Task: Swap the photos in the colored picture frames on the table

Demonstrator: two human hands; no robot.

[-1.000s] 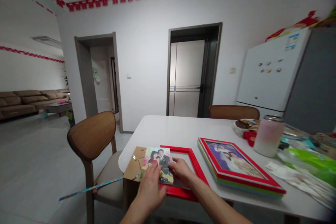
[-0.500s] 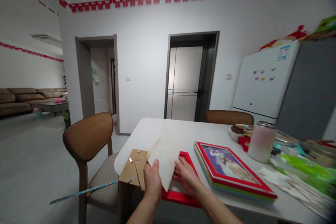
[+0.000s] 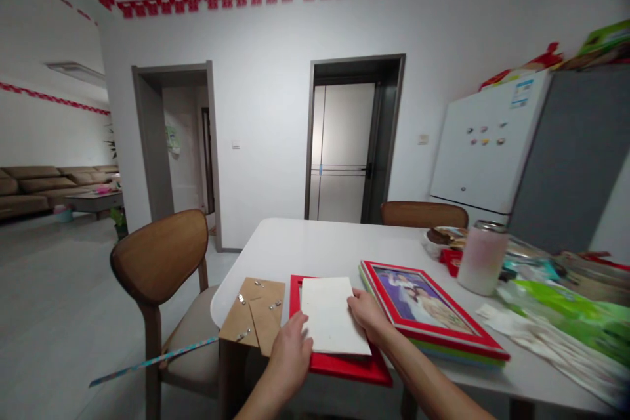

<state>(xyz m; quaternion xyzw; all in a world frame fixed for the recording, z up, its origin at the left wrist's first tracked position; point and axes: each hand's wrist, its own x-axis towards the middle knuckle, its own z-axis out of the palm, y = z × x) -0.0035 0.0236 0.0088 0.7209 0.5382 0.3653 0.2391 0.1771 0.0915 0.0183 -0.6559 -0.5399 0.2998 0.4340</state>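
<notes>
A white sheet of paper [image 3: 331, 315], blank on its upper side, lies flat over a red picture frame [image 3: 352, 369] at the table's front edge. My left hand [image 3: 294, 348] is closed at the sheet's lower left edge. At its right edge, my right hand [image 3: 368, 316] grips with the thumb on top and the fingers partly hidden. Left of the frame rests a brown backing board [image 3: 253, 315] with small metal clips. To the right, a stack of frames has a red-framed photo [image 3: 426, 298] on top.
A pink and white thermos [image 3: 483, 259], a green plastic packet [image 3: 561, 312] and white cloth-like gloves [image 3: 541, 341] crowd the right of the white table [image 3: 295, 246]. A wooden chair [image 3: 162, 262] stands at the left, another chair [image 3: 423, 214] behind the table.
The sheet was tilted up between my hands; now it is lowered flat onto the red frame. My right hand has shifted to its right edge. The view has turned slightly right.
</notes>
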